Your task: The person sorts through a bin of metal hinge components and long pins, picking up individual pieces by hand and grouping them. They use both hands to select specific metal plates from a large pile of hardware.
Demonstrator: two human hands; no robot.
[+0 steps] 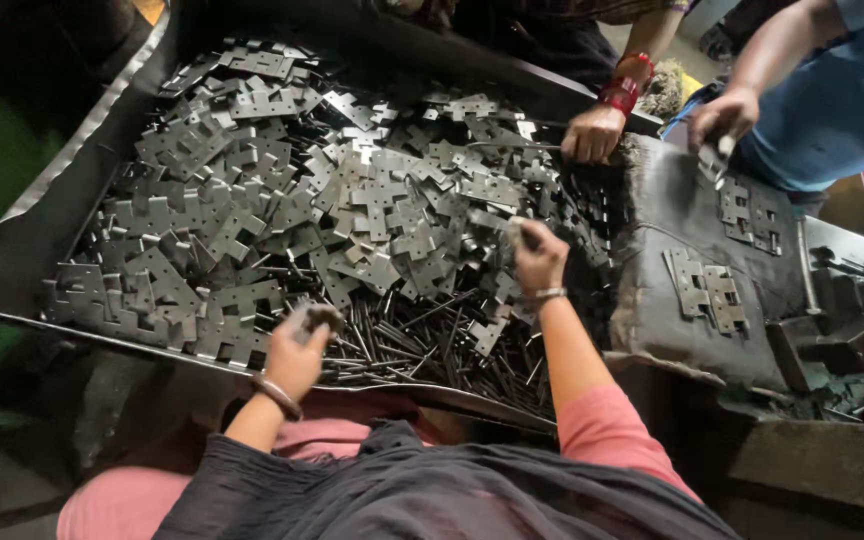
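Fingers of the right hand point(537, 255) close on a hinge plate atop the plate heap point(302, 190); the left hand point(297, 352) pinches another piece at the heap's near edge, beside the pins point(432, 345), ready for pairing.

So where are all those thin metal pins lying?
In the head view, the dark metal pins lie heaped at the near edge of the tray, between the person's left hand and right hand, below the hinge plates.
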